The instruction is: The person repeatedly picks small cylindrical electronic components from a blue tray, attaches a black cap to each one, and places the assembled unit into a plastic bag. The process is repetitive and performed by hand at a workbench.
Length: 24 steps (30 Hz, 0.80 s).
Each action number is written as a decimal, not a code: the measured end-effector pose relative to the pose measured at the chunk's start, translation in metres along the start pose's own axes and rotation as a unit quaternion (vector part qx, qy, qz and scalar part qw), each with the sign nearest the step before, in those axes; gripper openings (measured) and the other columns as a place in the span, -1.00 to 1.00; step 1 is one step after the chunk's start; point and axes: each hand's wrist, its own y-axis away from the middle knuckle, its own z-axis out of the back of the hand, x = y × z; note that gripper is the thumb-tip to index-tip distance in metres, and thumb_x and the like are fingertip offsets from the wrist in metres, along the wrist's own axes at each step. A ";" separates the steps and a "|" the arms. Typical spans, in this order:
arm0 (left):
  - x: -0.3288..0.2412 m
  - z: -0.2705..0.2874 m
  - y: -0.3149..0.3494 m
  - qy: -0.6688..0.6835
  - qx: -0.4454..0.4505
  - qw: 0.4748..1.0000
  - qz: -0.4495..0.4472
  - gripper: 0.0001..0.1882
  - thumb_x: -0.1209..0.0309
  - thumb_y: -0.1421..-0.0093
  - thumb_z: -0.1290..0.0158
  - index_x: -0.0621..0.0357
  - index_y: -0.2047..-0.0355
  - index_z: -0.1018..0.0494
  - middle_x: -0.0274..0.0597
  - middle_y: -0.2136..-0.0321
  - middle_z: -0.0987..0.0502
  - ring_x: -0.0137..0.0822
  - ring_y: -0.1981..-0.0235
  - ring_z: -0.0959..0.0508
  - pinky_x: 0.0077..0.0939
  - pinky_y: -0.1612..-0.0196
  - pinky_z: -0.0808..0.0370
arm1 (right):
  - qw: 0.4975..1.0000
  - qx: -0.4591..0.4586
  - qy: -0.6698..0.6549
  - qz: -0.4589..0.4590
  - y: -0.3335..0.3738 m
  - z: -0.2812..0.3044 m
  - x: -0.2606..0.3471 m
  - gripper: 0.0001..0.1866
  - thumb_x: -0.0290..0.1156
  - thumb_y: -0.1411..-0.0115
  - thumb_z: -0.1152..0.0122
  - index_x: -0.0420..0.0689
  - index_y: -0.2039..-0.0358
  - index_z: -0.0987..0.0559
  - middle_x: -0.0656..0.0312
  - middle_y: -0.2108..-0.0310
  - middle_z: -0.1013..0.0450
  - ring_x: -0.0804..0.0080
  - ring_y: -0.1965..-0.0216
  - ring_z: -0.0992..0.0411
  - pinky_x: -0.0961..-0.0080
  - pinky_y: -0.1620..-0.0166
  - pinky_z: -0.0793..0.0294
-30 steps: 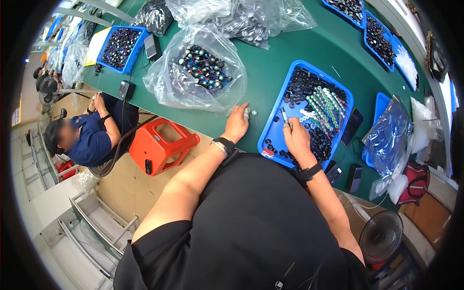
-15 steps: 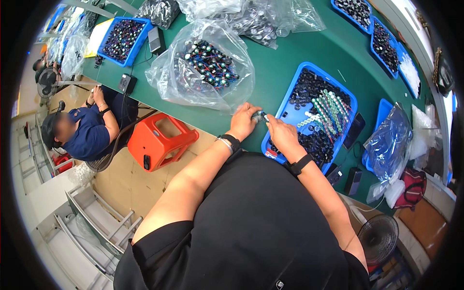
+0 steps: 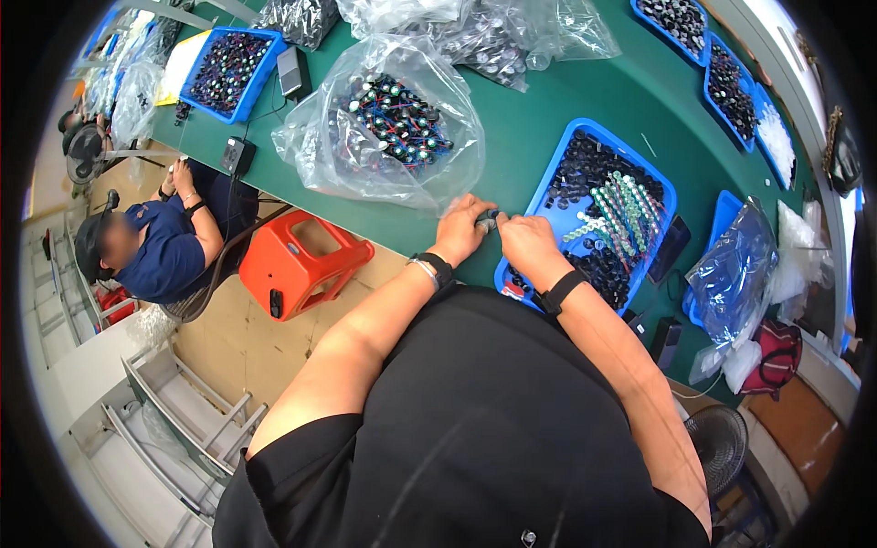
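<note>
Over the green table's near edge, my left hand pinches a small dark round part between thumb and fingers. My right hand is closed, its fingertips meeting the same part from the right; whatever else they may grip is hidden. Just right of my hands sits a blue tray of small black round caps, with strips of round greenish-white boards lying over them. Ahead to the left, an open clear plastic bag contains many wired round pieces in dark caps.
More filled blue trays stand at far left and far right. Clear bags lie along the back. At left are a red stool and a seated person. A fan stands at lower right.
My right hand has turned and shifted slightly left, its knuckles now more on top and its fingertips closer to the part. The left hand has stayed in place.
</note>
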 end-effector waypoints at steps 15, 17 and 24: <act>-0.009 0.009 -0.005 0.320 0.085 0.940 0.086 -0.69 0.55 -0.06 -0.15 0.16 0.14 -0.48 -0.37 0.40 -0.47 -0.52 0.37 -0.45 -0.62 0.21 -0.43 | 0.922 -0.147 -0.215 -0.285 0.061 -0.013 -0.040 -0.65 -0.24 -0.31 0.18 -0.06 -0.02 -0.43 0.02 0.34 -0.53 0.03 0.36 -0.50 0.16 0.29 -0.46; -0.041 0.031 -0.003 0.321 0.107 0.939 0.069 -0.69 0.53 -0.08 -0.17 0.19 0.13 -0.47 -0.38 0.39 -0.47 -0.55 0.35 -0.44 -0.64 0.20 -0.42 | 0.915 -0.135 -0.191 -0.328 0.072 -0.020 -0.057 -0.64 -0.24 -0.32 0.17 -0.06 -0.05 -0.41 -0.01 0.28 -0.52 0.03 0.28 -0.49 0.16 0.21 -0.45; -0.083 0.046 0.009 0.314 0.104 0.944 0.009 -0.65 0.50 -0.06 -0.21 0.15 0.10 -0.48 -0.42 0.41 -0.43 -0.55 0.36 -0.40 -0.62 0.19 -0.40 | 0.767 -0.184 -0.567 -0.237 0.075 -0.002 -0.051 -0.69 -0.26 -0.28 -0.01 -0.19 0.09 -0.51 0.19 0.36 -0.53 0.45 0.34 -0.48 0.49 0.30 -0.42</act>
